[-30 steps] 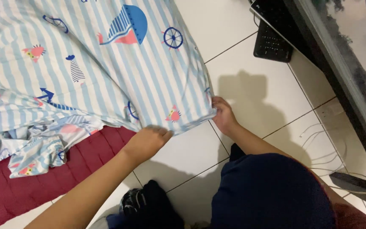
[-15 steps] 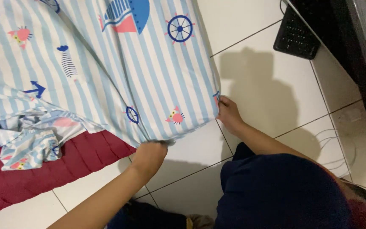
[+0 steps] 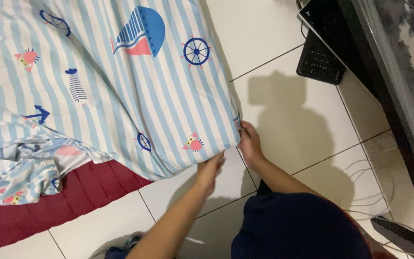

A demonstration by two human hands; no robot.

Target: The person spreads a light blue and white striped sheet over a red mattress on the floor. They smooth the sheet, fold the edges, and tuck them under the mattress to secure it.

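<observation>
The left hand (image 3: 210, 169) and right hand (image 3: 249, 142) are both pinching the near corner of a blue-and-white striped sheet (image 3: 120, 86), which is lying spread over a red mat (image 3: 34, 211) and white tiled floor (image 3: 288, 120) beyond.

**White Tiled Floor and Its Load**

The floor (image 3: 283, 110) was white tile with dark grout. On it lay a dark red mat (image 3: 34, 211), a striped blue-and-white sheet (image 3: 120, 86) partly over the mat, a black keyboard (image 3: 319, 60) and thin white cables (image 3: 360, 192).

Blue-and-white striped sheet (image 3: 120, 72) with nautical prints, dark red mat (image 3: 34, 211), white tiles (image 3: 283, 120).
</observation>
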